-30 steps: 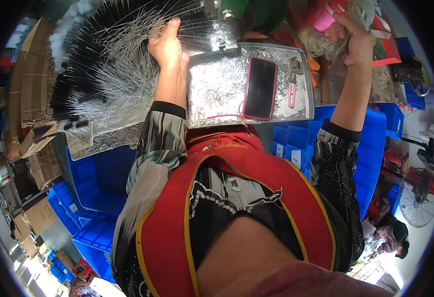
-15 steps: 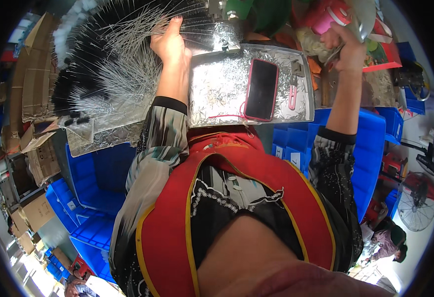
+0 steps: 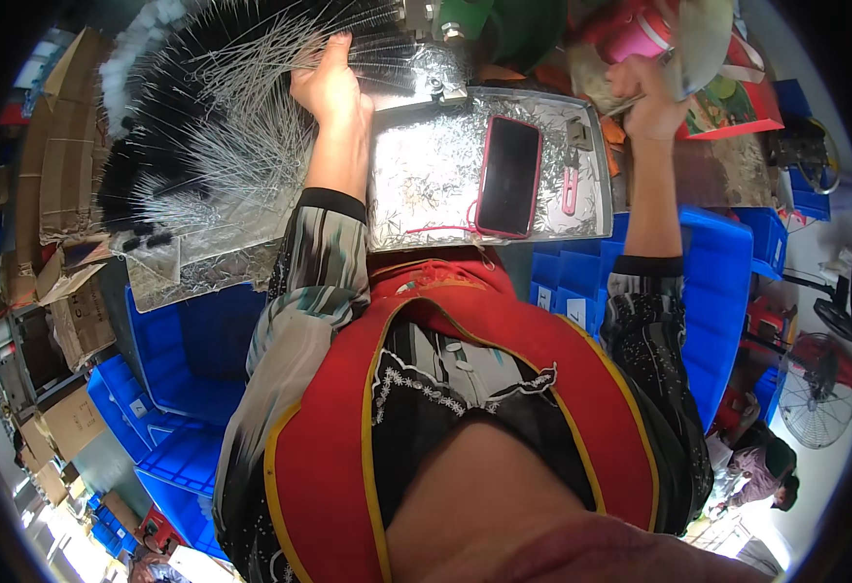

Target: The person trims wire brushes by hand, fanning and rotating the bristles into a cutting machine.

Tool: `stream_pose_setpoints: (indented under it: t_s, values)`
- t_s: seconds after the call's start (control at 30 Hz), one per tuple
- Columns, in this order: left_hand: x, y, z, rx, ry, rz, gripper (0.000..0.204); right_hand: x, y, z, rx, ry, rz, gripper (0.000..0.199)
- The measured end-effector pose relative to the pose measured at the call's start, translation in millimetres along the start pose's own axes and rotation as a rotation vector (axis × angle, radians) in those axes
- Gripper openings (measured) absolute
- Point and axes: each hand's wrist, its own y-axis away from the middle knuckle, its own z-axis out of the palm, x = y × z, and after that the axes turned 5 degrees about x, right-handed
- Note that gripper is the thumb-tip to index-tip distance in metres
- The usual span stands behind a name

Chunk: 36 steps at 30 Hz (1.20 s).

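Note:
My left hand (image 3: 331,92) is closed around thin twisted-wire brushes, thumb up; their dark bristled parts (image 3: 382,56) stick out to its right. Beside and beyond it lies a large heap of wire brushes (image 3: 251,136) with bare silvery stems and black bristles. My right hand (image 3: 651,102), slightly blurred, has curled fingers at the far right, close to a translucent sheet or bag (image 3: 706,49) and a pink-and-red rounded object (image 3: 640,37). What it grips, if anything, cannot be made out. Between my hands is a shallow pale tray (image 3: 416,175) strewn with short wire clippings.
A phone in a red case (image 3: 510,177) and a pink-handled cutter (image 3: 570,189) lie in the tray. Metal machine parts (image 3: 440,83) stand beyond it. Blue bins (image 3: 192,340) flank me, with another blue bin (image 3: 712,311) right. Cardboard boxes (image 3: 66,146) stand left; a fan (image 3: 819,394) is at right.
My right hand has moved a little left and nearer to me. My left hand keeps its hold on the brushes, almost unmoved.

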Motion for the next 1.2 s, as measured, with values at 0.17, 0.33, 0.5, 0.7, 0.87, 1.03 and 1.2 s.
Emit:
stream_pose_setpoints:
  t_s: [0.17, 0.33, 0.5, 0.7, 0.87, 1.03, 1.2]
  values:
    - [4.4, 0.3, 4.3, -0.017, -0.159, 0.015, 0.020, -13.3, -11.9, -8.1, 0.012, -0.005, 0.161, 0.017]
    - [3.2, -0.1, 3.7, 0.009, -0.104, 0.037, 0.018, -55.6, -32.8, 1.4, -0.048, 0.175, 0.384, 0.024]
    - [1.5, -2.9, 1.4, 0.077, -0.146, 0.055, 0.013, -57.9, -33.7, 1.6, -0.072, 0.173, 0.423, 0.023]
    - [2.2, -0.3, 7.4, 0.081, -0.141, 0.046, 0.011, -62.6, -33.9, 4.7, -0.027, 0.212, 0.434, 0.021]
    - [8.7, -1.1, -1.2, 0.110, -0.182, 0.075, 0.011, -16.5, -2.9, 13.2, 0.094, 0.134, 0.014, 0.013]
    - [12.7, 3.0, 1.3, -0.085, -0.220, -0.059, 0.021, -8.1, -1.7, 8.7, 0.054, 0.009, 0.044, 0.013]
    - [16.5, -0.3, -6.2, -0.338, -0.181, -0.232, 0.025, -53.6, -22.0, 8.6, 0.043, 0.103, 0.309, 0.023]
